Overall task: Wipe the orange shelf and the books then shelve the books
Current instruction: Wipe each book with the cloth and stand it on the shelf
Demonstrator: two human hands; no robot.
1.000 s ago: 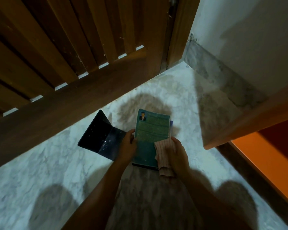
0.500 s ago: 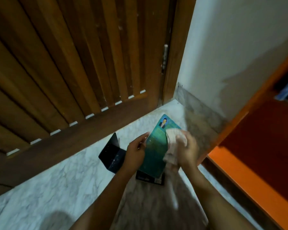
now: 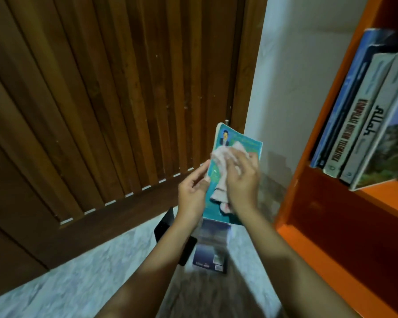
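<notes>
My left hand (image 3: pixel 193 191) grips the left edge of a green book (image 3: pixel 248 141) and holds it upright in the air. My right hand (image 3: pixel 242 180) presses a pale cloth (image 3: pixel 221 166) flat against the book's cover. Below them, on the marble floor, lie a blue book (image 3: pixel 213 251) and a dark book (image 3: pixel 164 222), partly hidden by my left forearm. The orange shelf (image 3: pixel 308 244) stands at the right. Several books (image 3: pixel 363 125) lean on its upper board.
A wooden slatted door (image 3: pixel 106 106) fills the left and middle. A white wall (image 3: pixel 292 76) lies between the door and the shelf. The marble floor (image 3: pixel 78 276) spreads below.
Both hands have lifted the green book off the floor pile and up to shelf height. The cloth has slid up the cover. The view has tilted up, showing the shelved books.
</notes>
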